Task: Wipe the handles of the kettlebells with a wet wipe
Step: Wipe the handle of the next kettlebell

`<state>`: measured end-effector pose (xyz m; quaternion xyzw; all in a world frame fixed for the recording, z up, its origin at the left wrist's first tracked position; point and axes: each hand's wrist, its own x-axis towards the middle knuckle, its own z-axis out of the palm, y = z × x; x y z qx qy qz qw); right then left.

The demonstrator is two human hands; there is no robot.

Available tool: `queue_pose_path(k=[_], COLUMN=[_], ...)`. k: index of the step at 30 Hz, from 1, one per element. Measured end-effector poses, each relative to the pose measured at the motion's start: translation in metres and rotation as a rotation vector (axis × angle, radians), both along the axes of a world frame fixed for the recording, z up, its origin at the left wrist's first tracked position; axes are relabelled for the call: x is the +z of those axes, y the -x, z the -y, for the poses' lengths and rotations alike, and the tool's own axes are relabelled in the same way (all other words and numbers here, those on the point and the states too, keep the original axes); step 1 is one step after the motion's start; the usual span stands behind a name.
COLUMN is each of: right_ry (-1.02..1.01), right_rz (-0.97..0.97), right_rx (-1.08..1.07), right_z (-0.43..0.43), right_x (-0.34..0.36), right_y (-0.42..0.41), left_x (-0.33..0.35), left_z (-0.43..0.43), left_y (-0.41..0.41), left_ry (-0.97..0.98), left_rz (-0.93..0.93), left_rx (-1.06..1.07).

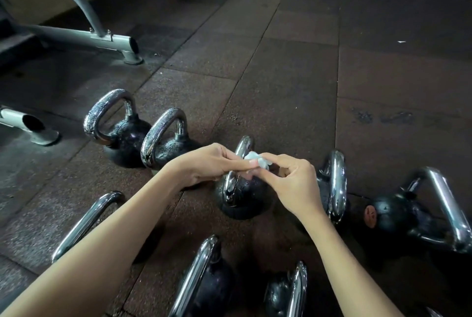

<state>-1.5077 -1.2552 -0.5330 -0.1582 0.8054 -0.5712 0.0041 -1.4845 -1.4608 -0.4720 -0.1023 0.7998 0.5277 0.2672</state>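
Both hands (207, 163) (293, 183) pinch the wet wipe (256, 160) — seemingly against one handle (244, 145).

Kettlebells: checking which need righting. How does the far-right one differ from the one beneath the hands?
The far-right kettlebell lies on its side, base showing; the middle kettlebell stands upright. The far-right one lies clear of hands; over the middle one, left hand and right hand pinch the wet wipe. Both: black bodies, chrome handles.

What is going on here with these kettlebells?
A person pinches a small crumpled white wet wipe between the left hand and the right hand, over a black kettlebell with a chrome handle. Whether the wipe touches that handle is unclear. Other such kettlebells stand around on the dark rubber floor.
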Motion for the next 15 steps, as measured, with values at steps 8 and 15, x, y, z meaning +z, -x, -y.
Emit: queue_pose_path(k=[8, 15], right_ry=[0.014, -0.049], right_rz=[0.206, 0.2], right_rx=[-0.272, -0.314], right_z=[0.01, 0.018], right_x=[-0.024, -0.041], right_y=[0.006, 0.011], left_x=[-0.02, -0.031], left_z=[-0.007, -0.007], left_y=[0.036, 0.019], left_ry=[0.744, 0.736], left_rz=[-0.228, -0.267], left_rx=[0.18, -0.01])
